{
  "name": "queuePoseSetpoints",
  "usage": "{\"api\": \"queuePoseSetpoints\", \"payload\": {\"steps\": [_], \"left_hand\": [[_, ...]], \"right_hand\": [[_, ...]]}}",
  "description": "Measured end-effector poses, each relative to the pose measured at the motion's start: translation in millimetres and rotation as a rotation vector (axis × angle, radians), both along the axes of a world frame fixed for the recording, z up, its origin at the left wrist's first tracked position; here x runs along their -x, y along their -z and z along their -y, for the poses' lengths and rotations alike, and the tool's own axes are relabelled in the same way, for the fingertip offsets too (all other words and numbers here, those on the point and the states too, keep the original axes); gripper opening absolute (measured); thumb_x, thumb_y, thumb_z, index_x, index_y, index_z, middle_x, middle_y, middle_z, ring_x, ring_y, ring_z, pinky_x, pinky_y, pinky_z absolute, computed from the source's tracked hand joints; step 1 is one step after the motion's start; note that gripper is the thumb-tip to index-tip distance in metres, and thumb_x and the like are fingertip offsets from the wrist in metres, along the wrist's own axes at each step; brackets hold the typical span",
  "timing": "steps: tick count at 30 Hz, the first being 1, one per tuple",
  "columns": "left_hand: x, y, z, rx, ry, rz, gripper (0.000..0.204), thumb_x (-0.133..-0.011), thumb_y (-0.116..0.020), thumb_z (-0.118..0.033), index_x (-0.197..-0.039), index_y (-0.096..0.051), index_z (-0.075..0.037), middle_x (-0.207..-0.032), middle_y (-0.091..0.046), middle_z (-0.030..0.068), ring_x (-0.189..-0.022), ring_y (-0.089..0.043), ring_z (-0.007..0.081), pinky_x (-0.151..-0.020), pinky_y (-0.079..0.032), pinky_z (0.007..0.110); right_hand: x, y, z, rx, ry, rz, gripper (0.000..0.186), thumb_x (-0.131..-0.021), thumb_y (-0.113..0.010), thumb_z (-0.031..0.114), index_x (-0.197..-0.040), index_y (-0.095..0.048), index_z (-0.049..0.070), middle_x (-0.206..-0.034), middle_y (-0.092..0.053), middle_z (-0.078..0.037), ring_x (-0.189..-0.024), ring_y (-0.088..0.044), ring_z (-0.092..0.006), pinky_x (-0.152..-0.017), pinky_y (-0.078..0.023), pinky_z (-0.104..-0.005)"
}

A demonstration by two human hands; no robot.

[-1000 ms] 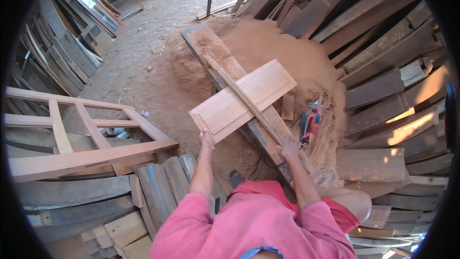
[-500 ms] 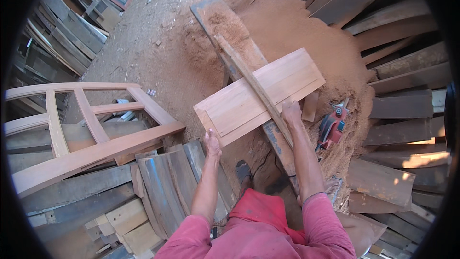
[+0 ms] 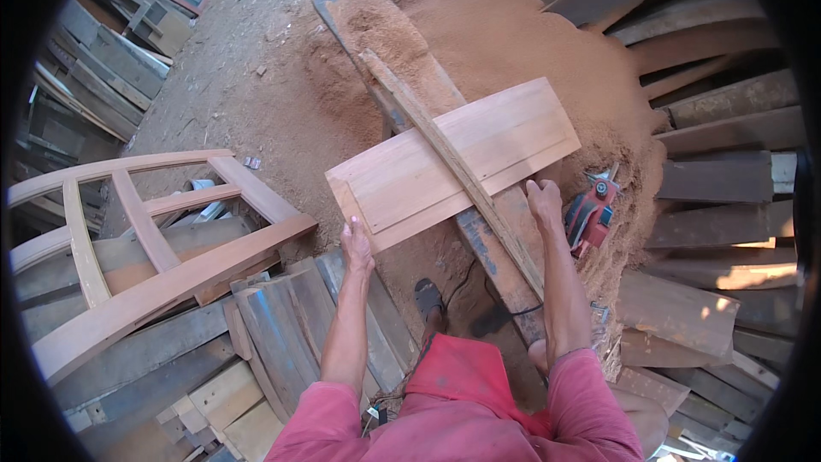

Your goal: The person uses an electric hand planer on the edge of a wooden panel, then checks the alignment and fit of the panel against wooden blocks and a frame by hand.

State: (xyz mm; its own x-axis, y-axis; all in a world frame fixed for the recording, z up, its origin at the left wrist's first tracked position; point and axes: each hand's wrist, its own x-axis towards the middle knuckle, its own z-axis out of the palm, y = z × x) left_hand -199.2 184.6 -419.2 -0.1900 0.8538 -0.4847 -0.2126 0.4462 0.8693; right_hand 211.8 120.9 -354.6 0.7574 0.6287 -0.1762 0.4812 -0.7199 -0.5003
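Observation:
A pale wooden panel (image 3: 466,150) with a raised field and a curved far edge lies across a worn plank bench (image 3: 500,257). On top of it runs a long narrow wooden strip (image 3: 436,141), slanting from upper left to lower right. My left hand (image 3: 357,245) grips the panel's near left corner, thumb on top and fingers mostly hidden below. By the panel's near edge, right of the strip, my right hand (image 3: 544,201) is closed with curled fingers. I cannot make out whether it holds anything small; a slight gap shows between it and the panel.
A red power planer (image 3: 592,212) rests on the sawdust (image 3: 505,30) at the right. An arched wooden frame (image 3: 171,278) leans at the left over stacked boards (image 3: 286,338). More boards (image 3: 710,175) line the right side. A dark cord (image 3: 466,282) runs beside the bench.
My right hand has moved right, off the strip and away from the panel's edge. My left hand still holds the panel's corner. The whole view has shifted slightly.

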Motion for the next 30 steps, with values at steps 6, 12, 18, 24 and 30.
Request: {"api": "queuePoseSetpoints", "payload": {"steps": [6, 12, 18, 24, 30], "left_hand": [[-7.0, -16.9, 3.5, 0.013, 0.035, -0.087, 0.055, -0.109, -0.049, -0.031, -0.142, -0.04, 0.012, -0.132, -0.06, 0.0175, -0.118, -0.058, 0.023, -0.101, -0.049, 0.038], [0.6, -26.7, 6.1, 0.034, -0.016, -0.085, 0.057, -0.11, -0.048, -0.031, -0.145, -0.035, 0.013, -0.134, -0.058, 0.0196, -0.119, -0.058, 0.0248, -0.103, -0.048, 0.038], [-4.8, -17.4, 8.7, 0.06, -0.054, -0.066, 0.038, -0.109, -0.049, -0.03, -0.127, -0.051, 0.003, -0.119, -0.061, 0.0143, -0.106, -0.062, 0.0242, -0.09, -0.056, 0.041], [-36.2, -9.0, 46.2, 0.03, -0.347, 0.102, 0.034, -0.107, -0.052, -0.028, -0.122, -0.053, 0.003, -0.116, -0.061, 0.0135, -0.103, -0.062, 0.0233, -0.092, -0.055, 0.04], [-29.8, 15.2, -7.2, -0.008, -0.178, -0.045, 0.031, -0.108, -0.052, -0.03, -0.114, -0.054, -0.001, -0.103, -0.062, 0.0096, -0.09, -0.06, 0.0191, -0.084, -0.053, 0.037]], "right_hand": [[41.6, -86.6, 88.0, 0.412, -0.331, -0.312, 0.08, -0.084, -0.074, 0.05, -0.141, -0.052, -0.001, -0.131, -0.061, -0.03, -0.126, -0.058, -0.042, -0.107, -0.044, -0.0464], [127.3, -53.4, 153.0, 0.54, -0.345, 0.146, 0.117, -0.073, -0.086, 0.047, -0.159, -0.021, 0.004, -0.153, -0.039, -0.023, -0.135, -0.042, -0.0437, -0.112, -0.031, -0.0583], [136.5, -32.8, 169.0, 0.431, -0.292, 0.247, 0.117, -0.07, -0.088, 0.036, -0.159, -0.02, 0.004, -0.137, -0.047, -0.023, -0.123, -0.048, -0.0427, -0.105, -0.036, -0.0564], [127.8, -39.9, 163.3, 0.432, -0.301, 0.097, 0.111, -0.072, -0.089, 0.028, -0.159, -0.023, 0.006, -0.134, -0.05, -0.024, -0.121, -0.05, -0.0432, -0.104, -0.037, -0.0559], [113.6, -41.4, 157.9, 0.439, -0.374, -0.041, 0.11, -0.072, -0.089, 0.029, -0.158, -0.025, 0.007, -0.135, -0.049, -0.024, -0.123, -0.049, -0.043, -0.104, -0.038, -0.0546]]}}
